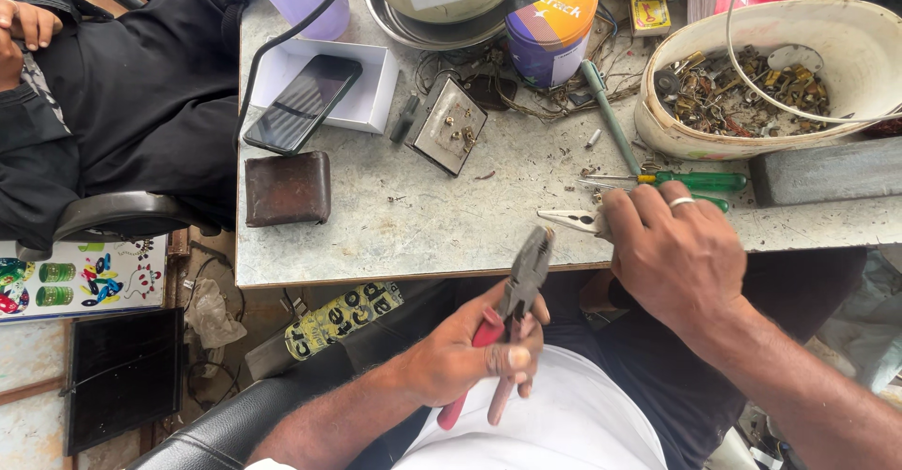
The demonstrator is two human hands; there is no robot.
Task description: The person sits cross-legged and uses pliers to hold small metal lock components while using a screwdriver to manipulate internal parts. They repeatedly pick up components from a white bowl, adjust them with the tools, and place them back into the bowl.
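Observation:
My left hand grips red-handled combination pliers, jaws pointing up toward the table's front edge. My right hand, with a ring on one finger, rests on the front edge of the grey table and covers the handles of long-nose pliers, whose pointed jaws stick out to the left. Just beyond that hand lie green-handled screwdrivers. What lies under the right palm is hidden.
A white tub of metal scraps sits at the right. A switch plate, brown wallet, phone on a white box, round tin and grey block lie on the table. Another person in black sits left.

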